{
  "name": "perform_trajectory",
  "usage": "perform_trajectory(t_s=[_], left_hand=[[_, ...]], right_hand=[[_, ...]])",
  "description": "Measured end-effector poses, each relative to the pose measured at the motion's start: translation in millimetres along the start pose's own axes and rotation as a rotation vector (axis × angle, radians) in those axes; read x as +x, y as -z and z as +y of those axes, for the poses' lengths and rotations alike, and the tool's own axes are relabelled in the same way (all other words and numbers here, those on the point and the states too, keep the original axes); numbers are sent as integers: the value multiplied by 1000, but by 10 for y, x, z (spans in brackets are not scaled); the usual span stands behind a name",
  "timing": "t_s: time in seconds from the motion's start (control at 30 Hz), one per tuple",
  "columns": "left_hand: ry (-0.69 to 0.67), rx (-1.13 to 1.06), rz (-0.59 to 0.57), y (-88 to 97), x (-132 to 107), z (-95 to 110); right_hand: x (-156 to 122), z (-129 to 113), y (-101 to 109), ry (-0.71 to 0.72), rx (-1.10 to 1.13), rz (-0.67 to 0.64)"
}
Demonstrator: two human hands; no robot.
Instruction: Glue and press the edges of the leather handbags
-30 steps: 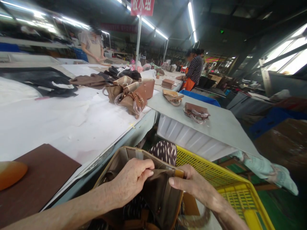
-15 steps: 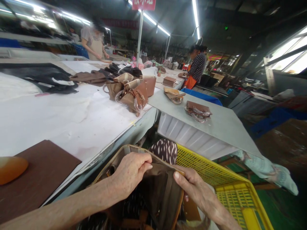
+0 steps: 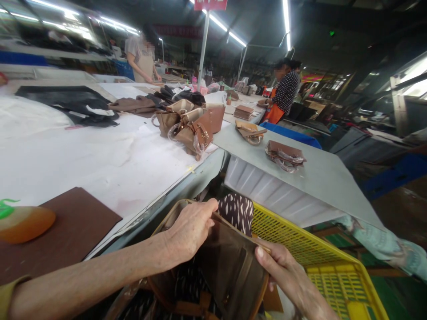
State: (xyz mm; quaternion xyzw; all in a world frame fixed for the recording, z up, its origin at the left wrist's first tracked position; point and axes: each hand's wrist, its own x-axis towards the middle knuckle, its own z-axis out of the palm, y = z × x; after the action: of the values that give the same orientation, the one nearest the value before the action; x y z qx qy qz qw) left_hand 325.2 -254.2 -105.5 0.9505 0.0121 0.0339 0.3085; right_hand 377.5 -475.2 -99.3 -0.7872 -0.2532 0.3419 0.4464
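Note:
A brown handbag [image 3: 230, 253] with tan edging is held with its mouth toward me, so its dark lining shows. My left hand [image 3: 193, 226] is closed, its thumb and fingers pinching the upper rim. At the right corner of the same rim, my right hand [image 3: 288, 271] grips with the thumb on the inside and the fingers behind. The lower part of the bag rests by my lap, over dark patterned cloth [image 3: 237, 212] with white marks. A tan strap [image 3: 191, 306] crosses at the bottom of the view.
A yellow plastic crate [image 3: 333, 258] stands at the right. On the white-covered table [image 3: 83, 155] are several brown bags [image 3: 196, 126], a brown sheet [image 3: 76, 222] and an orange object [image 3: 30, 224]. More bags [image 3: 285, 155] lie on the grey board [image 3: 320, 178]. Two people work farther back.
The view has shifted left and a little downward. My left hand has risen slightly along with the bag's rim, and more of the lining shows. Both hands keep their hold.

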Motion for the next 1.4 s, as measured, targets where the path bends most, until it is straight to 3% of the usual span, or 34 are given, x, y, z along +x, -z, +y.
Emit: perform_trajectory(t_s=[0.2, 0.53, 0.8, 1.0, 1.23, 1.4], left_hand=[[72, 112, -148, 214, 56, 220], [66, 241, -246, 371, 68, 386], [20, 281, -209, 257, 167, 299], [52, 314, -259, 260, 234, 318], [-9, 211, -230, 87, 413, 109], [-109, 96, -299, 248, 486, 114]], right_hand=[[-14, -16, -14, -9, -29, -9], [-35, -47, -19, 0, -22, -17], [-61, -26, -20, 3, -36, 2], [-57, -23, -6, 27, 0, -10], [-46, 30, 17, 36, 44, -26], [-72, 26, 58, 57, 134, -60]])
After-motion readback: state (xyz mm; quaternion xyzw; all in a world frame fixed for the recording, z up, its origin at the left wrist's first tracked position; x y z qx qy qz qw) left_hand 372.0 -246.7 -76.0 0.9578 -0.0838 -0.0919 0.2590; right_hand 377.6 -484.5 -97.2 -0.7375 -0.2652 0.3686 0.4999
